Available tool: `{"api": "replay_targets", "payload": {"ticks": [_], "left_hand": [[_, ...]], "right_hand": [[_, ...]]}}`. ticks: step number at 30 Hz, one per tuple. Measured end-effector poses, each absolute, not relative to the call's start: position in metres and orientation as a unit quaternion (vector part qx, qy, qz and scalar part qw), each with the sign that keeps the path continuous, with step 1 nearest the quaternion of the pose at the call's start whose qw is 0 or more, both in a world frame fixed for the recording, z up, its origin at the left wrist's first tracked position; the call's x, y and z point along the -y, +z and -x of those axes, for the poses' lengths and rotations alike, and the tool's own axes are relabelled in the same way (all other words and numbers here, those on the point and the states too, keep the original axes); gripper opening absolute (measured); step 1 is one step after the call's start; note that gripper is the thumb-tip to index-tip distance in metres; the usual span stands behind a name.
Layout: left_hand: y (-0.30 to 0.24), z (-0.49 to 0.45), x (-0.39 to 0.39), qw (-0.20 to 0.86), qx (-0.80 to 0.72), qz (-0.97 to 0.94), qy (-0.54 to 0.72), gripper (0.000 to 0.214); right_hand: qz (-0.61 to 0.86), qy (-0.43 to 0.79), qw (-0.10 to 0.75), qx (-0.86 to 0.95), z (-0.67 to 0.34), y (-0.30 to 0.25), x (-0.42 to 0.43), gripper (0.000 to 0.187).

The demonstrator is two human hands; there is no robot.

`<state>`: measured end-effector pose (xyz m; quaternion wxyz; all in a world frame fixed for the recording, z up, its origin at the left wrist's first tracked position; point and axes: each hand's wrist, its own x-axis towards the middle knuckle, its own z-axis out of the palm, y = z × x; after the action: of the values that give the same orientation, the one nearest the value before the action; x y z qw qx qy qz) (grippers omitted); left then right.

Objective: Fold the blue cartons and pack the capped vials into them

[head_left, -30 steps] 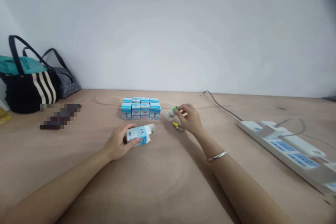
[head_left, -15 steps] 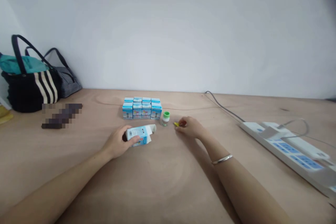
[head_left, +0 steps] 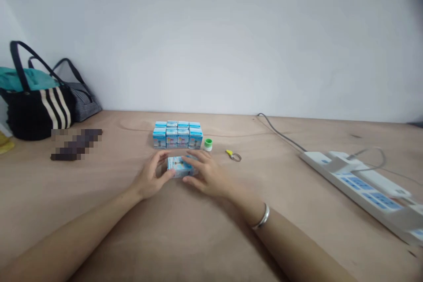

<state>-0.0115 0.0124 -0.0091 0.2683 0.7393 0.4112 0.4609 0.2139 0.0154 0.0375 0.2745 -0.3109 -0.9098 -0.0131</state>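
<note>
Hands meet at 2 ends of 1 small blue-and-white cardboard box [head_left: 178,164], which lies on its side, low over the pale brown wooden table [head_left: 172,238]. The left hand [head_left: 149,179] grasps the left end with thumb and fingers. The right hand [head_left: 211,176] bends over the right end; one cannot tell if it grips hard. Holding both ends likely keeps the box steady. Just behind, 8 small blue-and-white cardboard boxes [head_left: 172,139] stand close in 2 rows, neat and out of the way. A small jar with a green-and-white top [head_left: 208,143] is near their right edge, partly hidden. A metal ring with a yellow tag [head_left: 232,155] lies farther right. Between it and the long white power strip [head_left: 359,184], the table gives wide room for moving. More room lies near the arms. Behind, the small boxes leave little space.
</note>
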Motion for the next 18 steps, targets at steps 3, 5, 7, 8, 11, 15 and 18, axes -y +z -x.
{"api": "replay_targets", "payload": {"ticks": [3, 5, 7, 8, 11, 15, 18], "left_hand": [[-0.01, 0.01, -0.016, 0.351, -0.438, -0.677, 0.477, 0.036], [-0.011, 0.008, -0.019, 0.362, -0.45, -0.664, 0.476, 0.035], [-0.011, 0.009, -0.022, 0.362, -0.453, -0.668, 0.465, 0.035], [-0.012, 0.01, -0.023, 0.36, -0.453, -0.674, 0.459, 0.034], [-0.013, 0.017, -0.024, 0.315, -0.451, -0.702, 0.452, 0.038], [-0.006, 0.025, -0.018, 0.142, -0.462, -0.765, 0.426, 0.041], [0.002, 0.022, -0.01, 0.059, -0.404, -0.845, 0.347, 0.047]], "right_hand": [[0.322, -0.03, 0.241, 0.915, -0.208, 0.026, -0.015, 0.053], [0.329, -0.039, 0.24, 0.912, -0.209, 0.023, -0.017, 0.047], [0.334, -0.046, 0.244, 0.909, -0.211, 0.022, -0.019, 0.039], [0.334, -0.047, 0.246, 0.909, -0.211, 0.022, -0.019, 0.036], [0.328, -0.049, 0.252, 0.909, -0.214, 0.022, -0.017, 0.034], [0.301, -0.057, 0.243, 0.92, -0.219, 0.025, -0.01, 0.029], [0.269, -0.07, 0.202, 0.939, -0.22, 0.029, -0.004, 0.025]]}}
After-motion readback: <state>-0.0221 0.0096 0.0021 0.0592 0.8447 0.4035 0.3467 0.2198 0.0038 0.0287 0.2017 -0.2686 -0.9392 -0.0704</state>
